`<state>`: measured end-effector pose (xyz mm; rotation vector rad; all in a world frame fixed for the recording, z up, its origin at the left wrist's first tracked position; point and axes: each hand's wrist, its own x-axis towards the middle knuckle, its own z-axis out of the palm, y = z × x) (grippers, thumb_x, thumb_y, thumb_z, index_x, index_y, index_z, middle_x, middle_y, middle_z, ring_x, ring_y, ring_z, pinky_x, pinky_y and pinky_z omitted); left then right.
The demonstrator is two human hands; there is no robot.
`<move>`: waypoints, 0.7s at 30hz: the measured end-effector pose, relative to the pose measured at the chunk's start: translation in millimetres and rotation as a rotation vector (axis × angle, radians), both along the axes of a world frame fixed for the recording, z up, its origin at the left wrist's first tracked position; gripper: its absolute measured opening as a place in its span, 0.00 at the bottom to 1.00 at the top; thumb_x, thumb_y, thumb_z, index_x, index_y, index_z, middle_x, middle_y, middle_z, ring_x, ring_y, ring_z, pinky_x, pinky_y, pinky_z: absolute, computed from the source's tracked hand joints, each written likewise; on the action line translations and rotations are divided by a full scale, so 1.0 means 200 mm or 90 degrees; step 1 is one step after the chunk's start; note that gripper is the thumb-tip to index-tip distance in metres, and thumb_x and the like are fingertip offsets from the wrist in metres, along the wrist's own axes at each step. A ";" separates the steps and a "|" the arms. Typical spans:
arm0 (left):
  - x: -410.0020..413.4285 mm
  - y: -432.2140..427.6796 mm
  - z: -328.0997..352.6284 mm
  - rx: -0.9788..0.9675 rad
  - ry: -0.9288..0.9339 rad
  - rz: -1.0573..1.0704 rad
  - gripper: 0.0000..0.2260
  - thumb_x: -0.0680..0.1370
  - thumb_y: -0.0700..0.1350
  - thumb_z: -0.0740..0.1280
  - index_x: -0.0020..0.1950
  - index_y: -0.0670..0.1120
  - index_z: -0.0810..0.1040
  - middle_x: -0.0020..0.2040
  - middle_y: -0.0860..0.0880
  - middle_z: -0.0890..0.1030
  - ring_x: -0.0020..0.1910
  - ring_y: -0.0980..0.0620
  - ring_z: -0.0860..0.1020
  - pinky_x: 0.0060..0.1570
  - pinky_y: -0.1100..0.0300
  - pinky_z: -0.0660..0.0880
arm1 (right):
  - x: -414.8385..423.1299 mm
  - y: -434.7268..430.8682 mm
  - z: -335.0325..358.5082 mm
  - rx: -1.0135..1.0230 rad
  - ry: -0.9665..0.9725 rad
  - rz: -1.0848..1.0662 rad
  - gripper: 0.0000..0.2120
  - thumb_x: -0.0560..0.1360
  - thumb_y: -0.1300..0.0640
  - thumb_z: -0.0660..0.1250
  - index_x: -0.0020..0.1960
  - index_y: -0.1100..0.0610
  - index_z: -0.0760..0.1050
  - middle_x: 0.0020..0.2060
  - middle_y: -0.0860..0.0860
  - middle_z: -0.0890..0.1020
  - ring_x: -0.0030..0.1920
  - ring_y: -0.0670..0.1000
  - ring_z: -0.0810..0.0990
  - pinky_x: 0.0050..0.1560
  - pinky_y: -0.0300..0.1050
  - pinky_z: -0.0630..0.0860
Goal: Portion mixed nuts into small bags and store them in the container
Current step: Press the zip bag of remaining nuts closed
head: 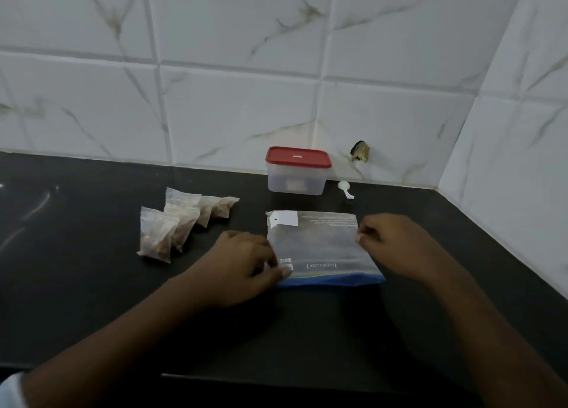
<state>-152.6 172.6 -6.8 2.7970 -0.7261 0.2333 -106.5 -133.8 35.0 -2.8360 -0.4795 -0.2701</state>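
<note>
- A few small bags (184, 223) with nuts inside lie in a bunch on the black counter (92, 300), to the left of the hands. They look filled, so I think the scooping part is mostly done.
- The container (296, 180) stands at the back by the tiled wall. Its red lid (298, 157) is on. The small bags are well apart from it, so none of these are put away yet.
- A little white scoop (345, 188) lies just beside the container, on its right. Nobody is holding it.
- The big bag (319, 244) lies flat on the counter in front of the container, between the two hands. Its blue zip end points toward the person.
- The left hand (242, 263) is at the big bag's left edge, close to the zip end. Its fingers (278, 269) are curled in and seem to pinch that corner.
- The right hand (396, 244) is at the bag's right edge, further up. Its fingers (364, 233) are bent tight and pinch the edge there.
- I guess the person is closing the big bag. I cannot tell if the zip is shut.
- What is left, I think: take the lid off, put the small bags in and close the container.
</note>
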 end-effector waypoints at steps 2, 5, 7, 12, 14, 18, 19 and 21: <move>0.11 -0.10 0.03 -0.105 -0.055 0.024 0.22 0.83 0.67 0.55 0.54 0.54 0.82 0.52 0.57 0.80 0.53 0.59 0.77 0.62 0.50 0.75 | 0.10 0.09 -0.05 -0.003 -0.017 0.039 0.15 0.81 0.48 0.64 0.64 0.51 0.79 0.62 0.50 0.81 0.59 0.51 0.79 0.60 0.50 0.76; 0.30 -0.25 0.04 -0.192 0.018 0.103 0.29 0.85 0.65 0.51 0.78 0.49 0.71 0.78 0.48 0.71 0.78 0.48 0.65 0.78 0.43 0.63 | 0.25 0.22 -0.14 -0.074 0.024 0.037 0.33 0.84 0.39 0.56 0.82 0.55 0.59 0.82 0.55 0.59 0.82 0.57 0.57 0.81 0.59 0.56; 0.38 -0.31 -0.02 -0.104 0.077 0.148 0.36 0.84 0.68 0.45 0.85 0.48 0.52 0.86 0.48 0.49 0.84 0.46 0.45 0.81 0.39 0.46 | 0.30 0.27 -0.23 -0.117 0.060 0.024 0.39 0.83 0.33 0.46 0.85 0.55 0.44 0.84 0.54 0.45 0.84 0.58 0.44 0.82 0.62 0.43; 0.44 -0.30 -0.18 0.028 0.115 0.173 0.40 0.80 0.73 0.41 0.84 0.53 0.36 0.83 0.50 0.31 0.81 0.46 0.30 0.76 0.34 0.31 | 0.32 0.26 -0.37 -0.157 0.085 0.047 0.38 0.84 0.37 0.47 0.83 0.52 0.32 0.83 0.53 0.35 0.82 0.59 0.35 0.81 0.63 0.37; 0.45 -0.30 -0.18 0.041 0.122 0.172 0.39 0.80 0.74 0.41 0.84 0.54 0.35 0.83 0.51 0.30 0.81 0.46 0.30 0.75 0.33 0.31 | 0.33 0.26 -0.37 -0.137 0.107 0.047 0.39 0.84 0.36 0.48 0.83 0.51 0.32 0.83 0.53 0.34 0.82 0.58 0.34 0.81 0.62 0.37; 0.45 -0.30 -0.19 0.061 0.130 0.174 0.39 0.79 0.74 0.41 0.84 0.55 0.34 0.82 0.52 0.29 0.81 0.46 0.29 0.75 0.31 0.32 | 0.35 0.26 -0.39 -0.157 0.141 0.046 0.39 0.83 0.34 0.48 0.83 0.50 0.32 0.83 0.53 0.34 0.82 0.59 0.35 0.81 0.63 0.37; 0.46 -0.30 -0.19 0.065 0.128 0.175 0.39 0.79 0.74 0.41 0.84 0.55 0.35 0.82 0.52 0.30 0.81 0.46 0.30 0.76 0.31 0.33 | 0.36 0.26 -0.40 -0.167 0.148 0.045 0.39 0.83 0.34 0.47 0.83 0.49 0.32 0.83 0.52 0.35 0.82 0.59 0.35 0.80 0.63 0.37; 0.46 -0.30 -0.20 0.074 0.125 0.175 0.39 0.79 0.74 0.41 0.84 0.55 0.35 0.83 0.52 0.30 0.81 0.46 0.30 0.76 0.30 0.34 | 0.37 0.26 -0.40 -0.184 0.154 0.042 0.38 0.83 0.34 0.45 0.83 0.49 0.33 0.83 0.52 0.36 0.83 0.59 0.38 0.80 0.63 0.38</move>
